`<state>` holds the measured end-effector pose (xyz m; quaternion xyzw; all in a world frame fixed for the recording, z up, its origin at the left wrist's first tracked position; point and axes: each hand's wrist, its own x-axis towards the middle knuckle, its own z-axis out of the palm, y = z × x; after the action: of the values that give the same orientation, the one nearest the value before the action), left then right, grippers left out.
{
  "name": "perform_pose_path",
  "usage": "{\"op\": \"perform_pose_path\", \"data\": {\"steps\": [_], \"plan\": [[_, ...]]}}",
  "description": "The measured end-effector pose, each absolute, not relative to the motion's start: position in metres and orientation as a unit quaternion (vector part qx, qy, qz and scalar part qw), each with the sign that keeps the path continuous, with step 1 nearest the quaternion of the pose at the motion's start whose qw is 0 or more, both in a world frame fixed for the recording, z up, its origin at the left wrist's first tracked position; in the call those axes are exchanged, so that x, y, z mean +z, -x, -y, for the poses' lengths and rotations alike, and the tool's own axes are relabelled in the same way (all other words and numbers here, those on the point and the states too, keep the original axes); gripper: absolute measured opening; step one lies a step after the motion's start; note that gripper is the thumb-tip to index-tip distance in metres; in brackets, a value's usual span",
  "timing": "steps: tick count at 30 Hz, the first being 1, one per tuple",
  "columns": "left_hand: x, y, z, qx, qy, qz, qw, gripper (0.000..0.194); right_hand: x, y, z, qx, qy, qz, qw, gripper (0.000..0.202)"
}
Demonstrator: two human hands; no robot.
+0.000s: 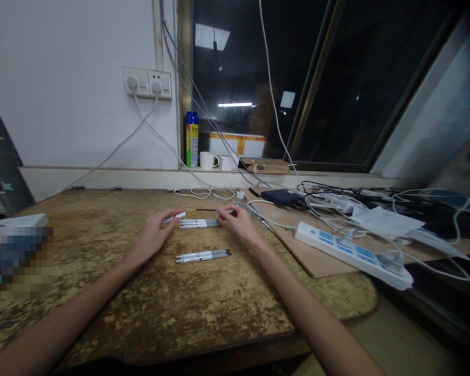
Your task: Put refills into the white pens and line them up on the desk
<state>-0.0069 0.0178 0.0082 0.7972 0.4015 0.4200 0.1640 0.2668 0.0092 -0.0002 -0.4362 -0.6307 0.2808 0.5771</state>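
Note:
My left hand (155, 230) is closed on a white pen barrel (179, 215), which pokes out past the fingertips. My right hand (239, 223) pinches a thin pen refill (207, 210), dark along its length and yellowish toward the left end. That end points toward the left hand, apart from the barrel. Just below the refill, several white-and-grey pens (199, 223) lie side by side on the worn table (149, 313). Nearer to me lies another small group of similar pens (202, 256), with dark tips at the right.
A white power strip (352, 256) with a plug lies on a brown board (317, 263) at the right. Behind it are tangled cables and a dark flat box (281, 197). On the sill stand a spray can (192, 140) and a white mug (209, 160). A white box (18, 220) sits far left.

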Motion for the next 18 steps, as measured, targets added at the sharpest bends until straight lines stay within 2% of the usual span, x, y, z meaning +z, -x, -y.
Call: {"op": "perform_pose_path", "data": {"steps": [11,18], "plan": [[0.0089,0.0027,-0.0126,0.413,-0.805,-0.396,0.157,0.035,-0.0011,-0.2679,-0.0115,0.244,0.44,0.637,0.584,0.031],[0.008,0.0029,-0.0134,0.41,-0.805,-0.398,0.162,0.038,0.0018,-0.2658,-0.0075,0.251,0.441,0.641,0.576,0.036]]}}
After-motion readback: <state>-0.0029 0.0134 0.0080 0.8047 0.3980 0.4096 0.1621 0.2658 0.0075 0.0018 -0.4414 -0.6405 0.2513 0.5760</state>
